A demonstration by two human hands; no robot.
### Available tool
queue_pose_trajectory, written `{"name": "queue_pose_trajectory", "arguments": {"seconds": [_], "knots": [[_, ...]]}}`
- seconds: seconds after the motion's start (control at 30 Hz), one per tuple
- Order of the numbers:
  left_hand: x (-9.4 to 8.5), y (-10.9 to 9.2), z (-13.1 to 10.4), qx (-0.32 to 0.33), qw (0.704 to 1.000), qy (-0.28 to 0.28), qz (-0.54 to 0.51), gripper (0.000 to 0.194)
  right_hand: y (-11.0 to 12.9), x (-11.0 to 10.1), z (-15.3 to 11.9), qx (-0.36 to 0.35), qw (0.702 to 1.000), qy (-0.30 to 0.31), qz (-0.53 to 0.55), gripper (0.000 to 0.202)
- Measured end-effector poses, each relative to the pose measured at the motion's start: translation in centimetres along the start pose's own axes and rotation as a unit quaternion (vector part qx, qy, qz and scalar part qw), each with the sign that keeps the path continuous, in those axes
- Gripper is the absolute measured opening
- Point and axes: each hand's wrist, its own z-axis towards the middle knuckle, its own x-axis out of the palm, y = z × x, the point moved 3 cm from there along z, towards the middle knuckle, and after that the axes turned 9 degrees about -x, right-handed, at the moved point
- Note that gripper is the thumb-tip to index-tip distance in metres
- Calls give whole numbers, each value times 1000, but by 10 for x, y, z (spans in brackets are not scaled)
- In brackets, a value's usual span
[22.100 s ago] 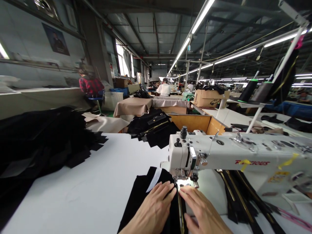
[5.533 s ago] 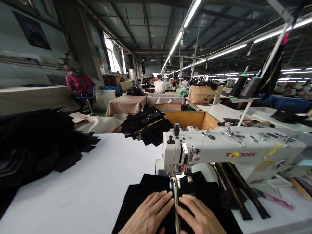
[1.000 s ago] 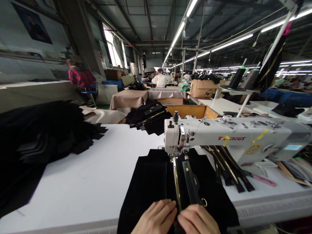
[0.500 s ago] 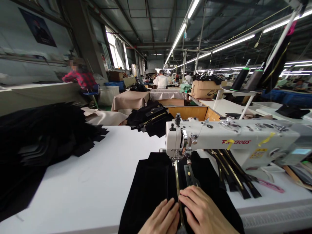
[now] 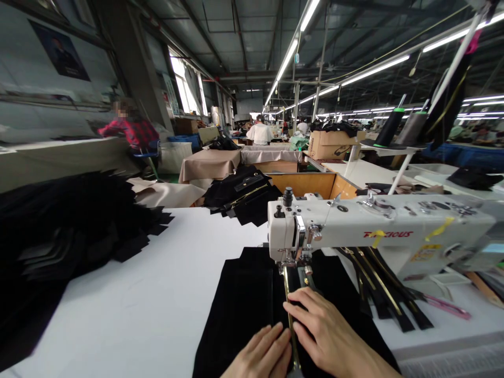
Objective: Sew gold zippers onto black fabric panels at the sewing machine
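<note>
A black fabric panel lies flat under the head of a white sewing machine. Along its middle runs a gold-toothed zipper, with its far end beneath the presser foot. My left hand rests on the fabric just left of the zipper, fingers outstretched. On the other side, my right hand lies with fingers spread, its fingertips touching the zipper's right edge. A dark strip with a gold stud shows beyond my right hand, partly covered by it.
Stacked black pieces fill the table's left side. More black panels with zippers lie at the far edge. Zipper strips and pink-handled scissors are under and beside the machine arm. Thread cones stand behind. A person in red plaid sits at left.
The fabric has fed slightly forward under the needle, covering part of the studded strip. My right hand has moved a little forward with it. The camera view has shifted slightly.
</note>
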Motion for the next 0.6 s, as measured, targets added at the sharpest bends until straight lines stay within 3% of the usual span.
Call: {"name": "queue_pose_trajectory", "arguments": {"seconds": [0.1, 0.27, 0.37, 0.6], "knots": [[7, 6, 4, 8, 998, 65, -18, 29, -4, 0, 7, -2, 1000, -3, -1, 34], [16, 12, 7, -26, 983, 174, -59, 64, -13, 1, 15, 3, 1000, -3, -9, 33], [22, 15, 4, -63, 977, 177, -102, 76, -15, -2, 14, 5, 1000, 1, -6, 34], [22, 19, 1, -83, 982, 121, -121, 69, -5, 0, -6, 22, 999, 34, -10, 52]]}}
